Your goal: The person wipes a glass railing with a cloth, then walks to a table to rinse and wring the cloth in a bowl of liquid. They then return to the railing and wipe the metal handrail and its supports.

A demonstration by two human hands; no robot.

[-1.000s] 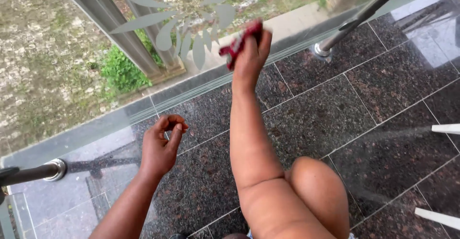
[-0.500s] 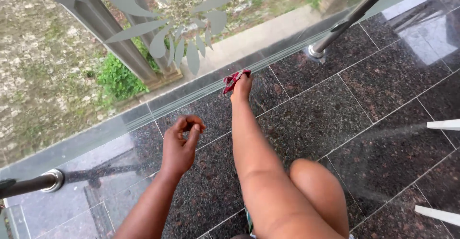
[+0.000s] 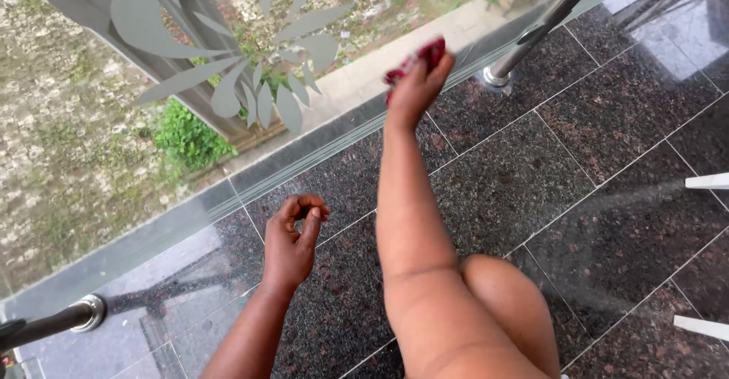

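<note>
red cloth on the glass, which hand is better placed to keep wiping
Right. The right hand already has the red cloth in its grip, up against the glass panel. The left hand hangs lower, curled and empty, away from the cloth.

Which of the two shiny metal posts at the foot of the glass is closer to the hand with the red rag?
The upper-right post, just beside the right hand and its red rag. The other post sits far off at lower left.
</note>
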